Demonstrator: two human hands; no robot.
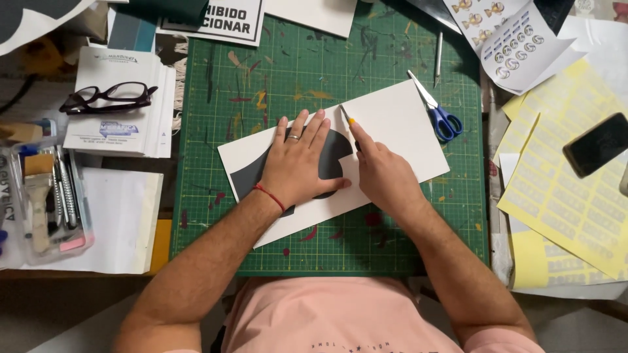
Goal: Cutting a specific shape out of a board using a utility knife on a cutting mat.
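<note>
White sheet (392, 127) with a dark grey vinyl shape (330, 163) lies tilted across the middle of the green cutting mat (288, 72). Left hand (294, 167) rests flat on the sheet, palm down, fingers spread and extended, covering part of the grey shape; a ring shows on one finger and a red cord on the wrist. Right hand (383, 173) sits just beside it, touching the sheet, fingers curled around a thin craft knife (345, 117), index finger stretched along the tool. Knife tip meets the sheet near the upper edge of the grey shape, close to the left fingertips.

Blue-handled scissors (437, 111) lie on the mat, touching the sheet's upper right edge. A slim metal tool (438, 59) lies above them. Black glasses (108, 97) rest on a stack of white papers left of the mat. A clear box of tools (46, 196) stands at far left. Yellow label sheets (562, 189) and a dark phone (596, 144) lie to the right.
</note>
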